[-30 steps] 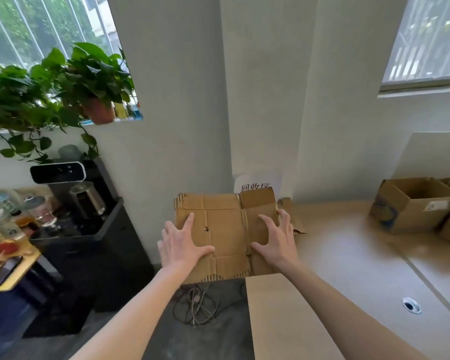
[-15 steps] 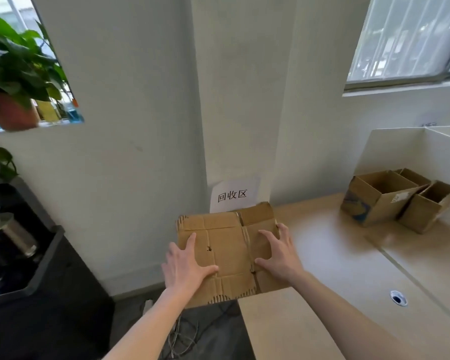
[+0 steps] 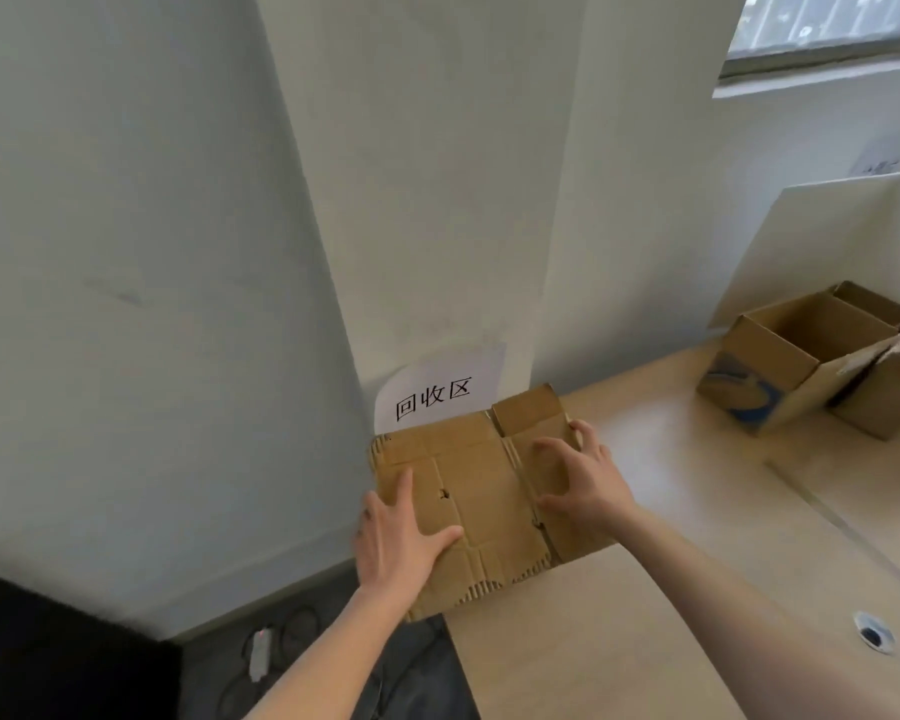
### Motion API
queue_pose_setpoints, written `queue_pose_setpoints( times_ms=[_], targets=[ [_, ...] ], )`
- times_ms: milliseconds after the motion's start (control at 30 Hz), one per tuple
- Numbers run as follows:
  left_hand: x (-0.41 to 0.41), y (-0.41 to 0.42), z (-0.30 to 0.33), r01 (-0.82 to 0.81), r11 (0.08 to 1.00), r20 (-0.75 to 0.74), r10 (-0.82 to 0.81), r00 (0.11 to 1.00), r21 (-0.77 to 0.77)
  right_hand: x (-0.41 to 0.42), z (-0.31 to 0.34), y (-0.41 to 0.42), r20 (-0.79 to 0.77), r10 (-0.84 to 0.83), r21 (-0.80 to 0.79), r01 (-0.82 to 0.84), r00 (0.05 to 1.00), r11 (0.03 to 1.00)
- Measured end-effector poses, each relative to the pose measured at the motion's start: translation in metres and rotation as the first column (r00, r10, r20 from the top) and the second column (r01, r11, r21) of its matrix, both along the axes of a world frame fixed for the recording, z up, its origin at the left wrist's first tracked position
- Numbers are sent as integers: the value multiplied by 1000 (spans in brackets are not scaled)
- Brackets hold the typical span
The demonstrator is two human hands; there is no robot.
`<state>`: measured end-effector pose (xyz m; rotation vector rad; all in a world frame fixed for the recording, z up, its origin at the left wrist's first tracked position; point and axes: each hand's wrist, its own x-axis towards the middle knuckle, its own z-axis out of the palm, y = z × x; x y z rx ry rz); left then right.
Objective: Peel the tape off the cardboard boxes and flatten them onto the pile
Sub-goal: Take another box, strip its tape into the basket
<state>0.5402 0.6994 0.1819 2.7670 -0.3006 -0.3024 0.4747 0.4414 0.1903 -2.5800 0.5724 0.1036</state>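
A flattened brown cardboard box (image 3: 476,480) lies on the pile at the desk's far left corner, below a white paper sign (image 3: 435,394) with black characters on the wall. My left hand (image 3: 401,532) lies flat on the cardboard's near left part, fingers spread. My right hand (image 3: 580,485) presses on its right part with fingers bent, fingertips down on the sheet. The cardboard's left edge hangs past the desk. At the far right stand two open cardboard boxes (image 3: 796,366), the nearer one with a blue print.
The beige desk (image 3: 645,615) runs from the corner toward me, with a cable hole (image 3: 874,631) at the right. A low white partition (image 3: 842,236) stands behind the open boxes. On the dark floor left of the desk lie cables (image 3: 281,652).
The camera has swung right and closer, so the plants and black cabinet left the view. Both hands stayed on the flattened cardboard; my right fingers are now more bent.
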Motion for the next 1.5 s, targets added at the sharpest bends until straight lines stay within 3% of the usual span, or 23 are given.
queue_pose_setpoints(
  times_ms=[200, 400, 500, 600, 700, 1200, 1400, 1500],
  targets=[
    [78, -65, -78, -18, 998, -100, 24, 995, 64, 88, -92, -68, -132, 18, 31, -14, 991, 999],
    [113, -76, -153, 37, 975, -133, -8, 991, 220, 128, -174, -91, -268, 130, 84, -111, 955, 990],
    [121, -77, -171, 123, 926, 29, -142, 989, 357, 133, -196, -88, -165, 138, -46, -148, 977, 988],
    [129, -90, -183, 301, 900, 153, -361, 920, 317, 139, -209, -72, -68, 270, -237, -278, 961, 931],
    [130, -109, -195, 414, 868, 119, -458, 881, 275, 139, -223, -59, -19, 286, -282, -279, 958, 918],
    [129, -110, -234, 410, 866, 104, -453, 885, 286, 143, -248, -59, 30, 288, -330, -263, 957, 907],
    [131, -110, -211, 405, 857, 14, -431, 902, 319, 144, -213, -56, -104, 277, -331, -296, 955, 896],
    [129, -106, -190, 411, 854, 8, -436, 900, 319, 134, -182, -51, -101, 239, -289, -258, 966, 922]
  ],
)
